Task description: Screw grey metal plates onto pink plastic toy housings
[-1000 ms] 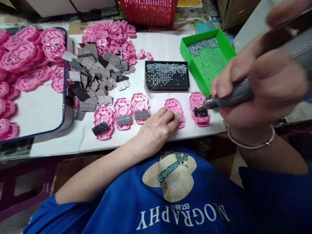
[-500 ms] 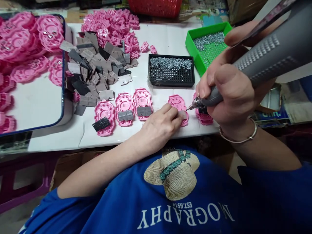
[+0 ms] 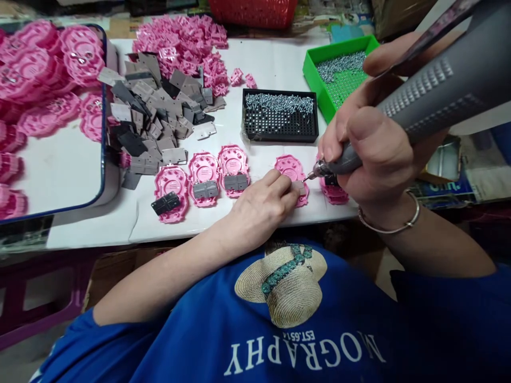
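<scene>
My right hand (image 3: 379, 143) is wrapped round a grey electric screwdriver (image 3: 431, 80). Its tip points down at the right edge of a small grey plate (image 3: 298, 187), which lies on a pink casing (image 3: 290, 166). My left hand (image 3: 265, 205) has its fingers bent together on that casing and plate, holding them against the table. To the left lie three more pink casings, with a black plate (image 3: 165, 204), a grey plate (image 3: 205, 189) and another grey plate (image 3: 235, 182) on them. Another pink casing (image 3: 337, 196) with a black plate is partly hidden under my right hand.
A black tray (image 3: 279, 135) and a green tray (image 3: 319, 98) hold screws. Grey plates (image 3: 151, 117) and small pink parts (image 3: 175, 45) are heaped at the back left. A blue-rimmed tray (image 3: 102, 159) of pink casings stands at the far left.
The screwdriver and my right hand have shifted very slightly left, with the tip still at the plate's edge. My left hand has stayed in place.
</scene>
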A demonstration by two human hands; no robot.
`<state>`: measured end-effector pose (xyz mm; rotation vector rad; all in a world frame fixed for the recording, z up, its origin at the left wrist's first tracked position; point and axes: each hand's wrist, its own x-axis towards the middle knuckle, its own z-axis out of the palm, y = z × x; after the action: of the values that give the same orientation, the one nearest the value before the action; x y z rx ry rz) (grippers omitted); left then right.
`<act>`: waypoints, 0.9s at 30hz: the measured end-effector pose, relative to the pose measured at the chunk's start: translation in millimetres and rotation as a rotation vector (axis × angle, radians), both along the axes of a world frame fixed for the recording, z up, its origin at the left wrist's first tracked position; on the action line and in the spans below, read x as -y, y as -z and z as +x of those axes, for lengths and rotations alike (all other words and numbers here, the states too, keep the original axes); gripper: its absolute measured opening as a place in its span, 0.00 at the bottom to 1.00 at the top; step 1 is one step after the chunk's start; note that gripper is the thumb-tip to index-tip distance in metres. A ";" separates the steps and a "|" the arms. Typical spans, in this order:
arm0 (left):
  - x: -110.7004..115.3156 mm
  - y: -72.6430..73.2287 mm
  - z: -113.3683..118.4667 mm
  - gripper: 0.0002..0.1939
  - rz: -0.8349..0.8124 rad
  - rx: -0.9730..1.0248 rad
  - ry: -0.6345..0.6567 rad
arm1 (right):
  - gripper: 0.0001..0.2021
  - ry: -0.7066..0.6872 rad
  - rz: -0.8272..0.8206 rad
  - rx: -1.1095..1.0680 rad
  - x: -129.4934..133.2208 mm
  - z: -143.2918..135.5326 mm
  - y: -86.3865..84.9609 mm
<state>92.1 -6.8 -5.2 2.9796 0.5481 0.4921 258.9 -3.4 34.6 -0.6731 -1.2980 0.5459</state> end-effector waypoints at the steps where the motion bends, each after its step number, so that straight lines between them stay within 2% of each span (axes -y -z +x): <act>1: 0.0 0.1 -0.1 0.13 -0.004 -0.001 0.001 | 0.13 0.021 -0.008 -0.021 -0.6 -0.2 0.6; 7: -0.4 0.2 -0.1 0.14 -0.010 -0.004 0.005 | 0.16 0.021 -0.051 -0.032 -0.1 -1.0 0.9; 11: -0.7 0.0 -0.3 0.14 -0.020 -0.003 0.010 | 0.14 -0.017 -0.035 -0.028 0.4 -0.7 -1.0; 16: -1.1 0.2 -0.1 0.14 -0.025 0.004 0.015 | 0.16 0.048 -0.110 -0.032 1.4 -1.2 -0.3; 19: -1.0 1.1 0.6 0.14 -0.017 0.008 0.015 | 0.16 0.061 -0.057 -0.041 1.5 -1.4 1.0; 24: -0.9 2.9 1.0 0.13 0.000 0.018 0.013 | 0.12 0.000 -0.015 -0.002 1.8 -1.4 0.9; 27: -0.7 2.5 0.5 0.14 -0.005 0.018 0.015 | 0.13 0.008 -0.058 -0.027 2.9 -2.3 0.5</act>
<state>92.6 -6.0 -7.7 2.9690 0.5242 0.5155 256.6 -6.2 34.1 -0.7165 -1.2575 0.5857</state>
